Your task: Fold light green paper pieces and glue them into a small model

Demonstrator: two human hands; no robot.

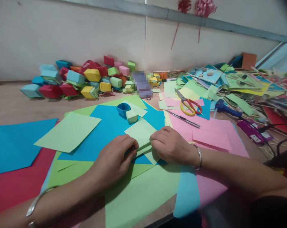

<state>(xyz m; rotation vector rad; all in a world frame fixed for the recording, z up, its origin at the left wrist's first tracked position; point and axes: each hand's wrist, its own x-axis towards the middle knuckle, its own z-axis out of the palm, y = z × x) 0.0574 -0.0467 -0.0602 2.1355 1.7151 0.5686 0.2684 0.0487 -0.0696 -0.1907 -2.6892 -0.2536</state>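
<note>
A narrow strip of folded light green paper (144, 147) spans the gap between my two hands. The fingers of my left hand (119, 155) are closed on its left end. At the other end my right hand (168, 144) pinches it, partly covering it. Beneath lie a pale green sheet (140, 130) and a big blue sheet (95, 120). Just beyond my hands stand a small open blue paper box (123, 109) and a pale green paper box (132, 116). Another pale green square (68, 131) rests left of my left hand.
Scissors (188, 104) and a craft knife (183, 118) lie on pink paper (217, 133) at the right. A glue gun (227, 108) and purple power strip (252, 131) sit farther right, with cables. Several coloured paper boxes (75, 77) are piled along the wall.
</note>
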